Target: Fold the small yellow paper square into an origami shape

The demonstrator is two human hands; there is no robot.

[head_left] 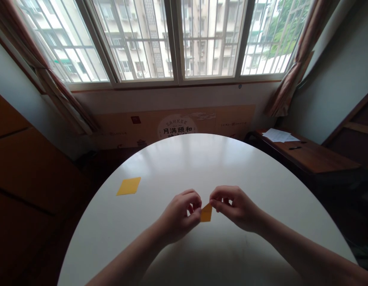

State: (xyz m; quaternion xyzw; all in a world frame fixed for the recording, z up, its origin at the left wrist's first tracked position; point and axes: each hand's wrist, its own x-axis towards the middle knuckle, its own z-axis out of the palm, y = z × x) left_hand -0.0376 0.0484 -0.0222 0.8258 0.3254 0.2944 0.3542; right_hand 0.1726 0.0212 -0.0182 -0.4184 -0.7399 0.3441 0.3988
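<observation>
A small folded piece of yellow-orange paper (206,213) is between my hands, a little above or on the white round table (169,171); I cannot tell which. My left hand (184,214) pinches its left edge between thumb and fingers. At the upper right corner, the thumb and forefinger of my right hand (231,204) close on the same paper. Part of the paper's left side is hidden behind my left fingertips. Off to the left on the tabletop lies a flat yellow paper square or pad (128,186), apart from both hands.
On the right, a low brown wooden desk (324,157) bears white paper sheets (279,135) and a dark pen-like object (295,148). Barred windows (208,39) with tied curtains stand beyond the table. An orange-brown cabinet (20,167) is at the left.
</observation>
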